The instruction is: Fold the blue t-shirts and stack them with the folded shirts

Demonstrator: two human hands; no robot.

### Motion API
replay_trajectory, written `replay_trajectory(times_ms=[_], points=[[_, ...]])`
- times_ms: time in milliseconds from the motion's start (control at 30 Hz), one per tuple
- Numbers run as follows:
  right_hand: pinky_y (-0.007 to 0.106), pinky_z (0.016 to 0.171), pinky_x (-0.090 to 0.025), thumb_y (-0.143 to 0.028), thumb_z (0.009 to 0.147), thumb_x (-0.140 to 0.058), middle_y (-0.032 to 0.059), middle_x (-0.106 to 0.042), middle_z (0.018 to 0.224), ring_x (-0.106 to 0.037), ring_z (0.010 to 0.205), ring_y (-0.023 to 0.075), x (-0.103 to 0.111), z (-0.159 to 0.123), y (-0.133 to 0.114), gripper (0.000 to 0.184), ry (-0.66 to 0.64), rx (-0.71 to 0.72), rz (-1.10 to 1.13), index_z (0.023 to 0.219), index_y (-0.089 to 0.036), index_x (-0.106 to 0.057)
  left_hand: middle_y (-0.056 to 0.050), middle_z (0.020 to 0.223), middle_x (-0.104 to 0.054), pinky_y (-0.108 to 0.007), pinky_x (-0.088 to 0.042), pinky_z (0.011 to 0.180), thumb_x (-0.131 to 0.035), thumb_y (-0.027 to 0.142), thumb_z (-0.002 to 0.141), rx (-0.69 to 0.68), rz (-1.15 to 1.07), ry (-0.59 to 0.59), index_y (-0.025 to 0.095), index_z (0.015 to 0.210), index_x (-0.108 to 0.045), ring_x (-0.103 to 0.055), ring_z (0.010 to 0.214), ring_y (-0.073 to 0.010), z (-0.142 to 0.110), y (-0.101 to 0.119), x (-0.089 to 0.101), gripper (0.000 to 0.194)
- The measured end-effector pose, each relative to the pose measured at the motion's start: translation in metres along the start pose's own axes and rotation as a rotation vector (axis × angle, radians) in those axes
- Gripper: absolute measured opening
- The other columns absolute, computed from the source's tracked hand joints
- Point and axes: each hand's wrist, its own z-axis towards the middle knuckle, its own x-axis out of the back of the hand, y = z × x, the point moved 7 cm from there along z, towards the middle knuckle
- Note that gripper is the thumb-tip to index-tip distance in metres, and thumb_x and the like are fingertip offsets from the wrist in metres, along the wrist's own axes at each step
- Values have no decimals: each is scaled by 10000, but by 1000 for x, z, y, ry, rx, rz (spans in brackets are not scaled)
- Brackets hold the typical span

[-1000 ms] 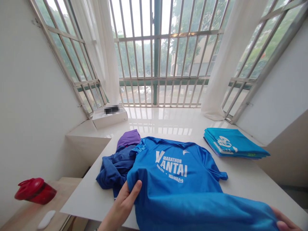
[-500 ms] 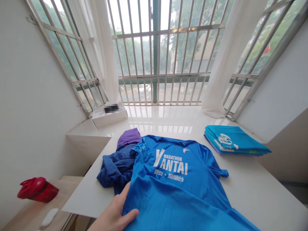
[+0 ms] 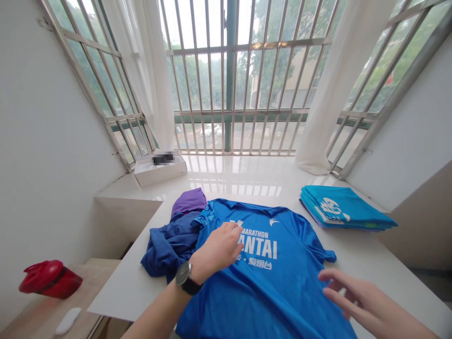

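A bright blue T-shirt (image 3: 268,282) with white "MARATHON YANTAI" lettering lies spread on the white table (image 3: 374,268), back side up, collar away from me. My left hand (image 3: 217,249), a dark watch on its wrist, rests over the lettering with the fingers loosely curled and nothing in them. My right hand (image 3: 360,296) hovers flat above the shirt's right side near the sleeve, fingers stretched out and empty.
A crumpled dark blue garment (image 3: 169,245) and a purple one (image 3: 189,201) lie left of the shirt. A stack of folded teal shirts (image 3: 342,207) sits at the right. A white box (image 3: 159,168) is on the sill. A red container (image 3: 49,278) stands lower left.
My left hand has left the shirt's lower left edge and moved up onto the lettering. My right hand, out of sight half a second ago, has come in over the shirt's right side.
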Motion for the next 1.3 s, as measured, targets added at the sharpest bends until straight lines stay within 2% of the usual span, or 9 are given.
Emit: replay_trajectory(times_ms=[67,167,333,500,700,867,1000,1133,1300], points=[[287,673,-552,-584,842,-529,31,-744,871,-689,743,216,-21,40,-40,390,-219,127,-93,1013,-278,-698,-171,1208,-604,-413,-476,990,-507,272,926,-9,102,-72,115,1200,-616,-554,1142,-297,41,-10,-23,334],[295,823,-517,-451,928,-453,58,-727,1031,-674,921,218,-53,99,-75,333,-276,285,-234,1036,-231,-680,-197,1176,-593,-431,-495,925,-516,290,916,53,209,-116,96,1153,-621,-547,1127,-319,85,-30,-53,324],[325,974,-455,-299,907,-516,164,-561,1356,-619,1133,256,-98,180,-58,388,-208,240,-511,1247,-135,-610,-210,1363,-491,-491,-435,989,-490,416,940,87,241,-112,110,1321,-508,-457,1250,-345,117,-40,-73,488],[415,1008,-440,-277,912,-482,241,-413,1481,-542,1261,336,-98,230,-41,538,-97,117,-558,1405,-63,-471,-195,1343,-511,-522,-457,950,-606,538,842,149,213,-234,146,1302,-536,-447,1247,-375,143,-48,-74,609],[496,944,-468,-408,987,-267,194,-336,1555,-576,1200,374,-94,241,-30,571,126,-12,-581,1454,-125,-434,-179,1428,-457,-544,-377,1038,-696,731,647,106,103,-176,201,1402,-462,-404,1290,-395,159,-75,-75,951],[409,970,-449,-367,983,-317,122,-493,1471,-525,1229,304,-92,238,-26,504,302,74,-603,1401,-170,-517,-238,1600,-175,-598,-188,1143,-655,833,591,141,41,-101,160,1547,-214,-139,1463,-440,154,-95,-88,1250],[428,1064,-368,-351,971,-380,108,-539,1445,-451,1308,282,-94,245,-19,480,327,110,-630,1372,-150,-549,-206,1627,-116,-535,-139,1185,-498,740,821,186,19,-68,172,1566,-160,-115,1497,-363,153,-101,-91,996],[463,1107,-311,-374,975,-384,105,-481,1505,-394,1377,287,-96,249,-11,516,336,82,-659,1421,-146,-503,-206,1618,-163,-541,-200,1163,-455,598,916,248,66,-56,181,1560,-187,-192,1480,-365,148,-104,-71,812],[486,1112,-311,-373,959,-404,145,-520,1463,-442,1348,311,-97,252,-5,520,385,129,-653,1389,-114,-540,-180,1359,-568,-516,-351,1074,-660,475,812,281,185,-221,204,1373,-502,-495,1284,-367,127,-118,-25,643]])
